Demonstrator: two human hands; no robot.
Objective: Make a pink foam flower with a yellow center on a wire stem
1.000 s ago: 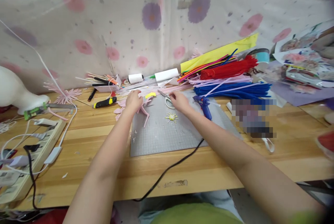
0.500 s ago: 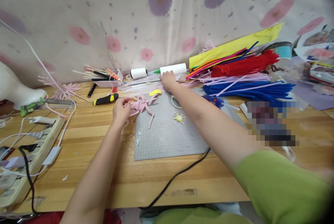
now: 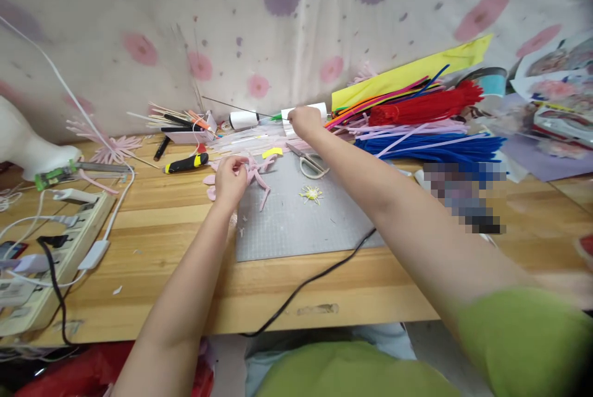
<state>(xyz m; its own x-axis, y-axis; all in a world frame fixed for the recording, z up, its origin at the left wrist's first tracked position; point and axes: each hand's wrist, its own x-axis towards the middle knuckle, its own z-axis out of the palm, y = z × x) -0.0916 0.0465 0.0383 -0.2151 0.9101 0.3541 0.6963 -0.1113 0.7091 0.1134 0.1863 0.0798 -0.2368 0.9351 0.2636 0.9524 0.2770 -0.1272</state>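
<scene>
My left hand [image 3: 230,179] is closed on a pink pipe-cleaner flower [image 3: 256,173] at the far left edge of the grey cutting mat [image 3: 296,224]. My right hand [image 3: 303,121] reaches to the back of the table and pinches a thin dark wire [image 3: 241,108] that sticks out to the left, lifted above the clutter. Just in front of that hand lie scissors [image 3: 308,162] with white handles. A small yellow flower centre [image 3: 312,194] rests on the mat.
Bundles of red [image 3: 421,108], blue [image 3: 430,149] and pink pipe cleaners lie at the back right. A white thread spool [image 3: 243,120], a yellow-black knife [image 3: 186,163], a power strip [image 3: 50,249] at left and a black cord [image 3: 306,283] across the table's front edge.
My right hand has lifted off the table at the back, drawing out a thin wire. My left hand shifted slightly right with the pink flower. The scissors are uncovered.
</scene>
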